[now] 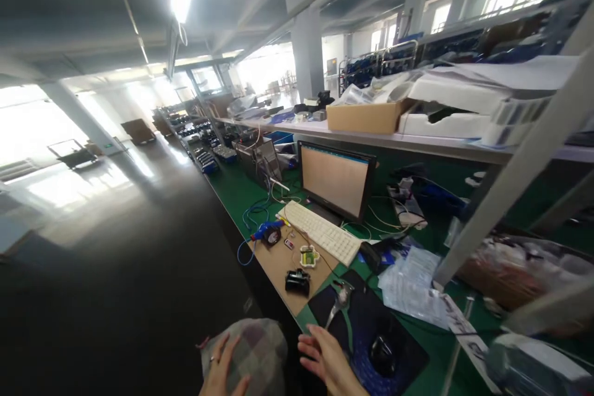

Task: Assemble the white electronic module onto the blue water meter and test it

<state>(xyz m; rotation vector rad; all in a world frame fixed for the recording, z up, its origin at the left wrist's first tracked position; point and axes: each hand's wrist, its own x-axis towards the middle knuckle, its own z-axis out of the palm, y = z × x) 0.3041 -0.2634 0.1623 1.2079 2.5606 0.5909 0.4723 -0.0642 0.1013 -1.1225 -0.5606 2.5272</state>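
The long green surface (pixel 234 189) carries a monitor (pixel 335 179) with a white keyboard (pixel 320 232) in front of it. At its near edge sits a checked cushion (pixel 262 346); your left hand (pixel 223 368) lies on it, grip apart and fingers spread. Your right hand (pixel 325 359) hovers with its grip apart, empty, near the pliers (pixel 340 300) on the black mat (pixel 366 322).

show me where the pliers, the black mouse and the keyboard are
pliers (pixel 341 298): head view, metal head
black mouse (pixel 383 354): head view, its back
keyboard (pixel 321 232): head view, middle keys
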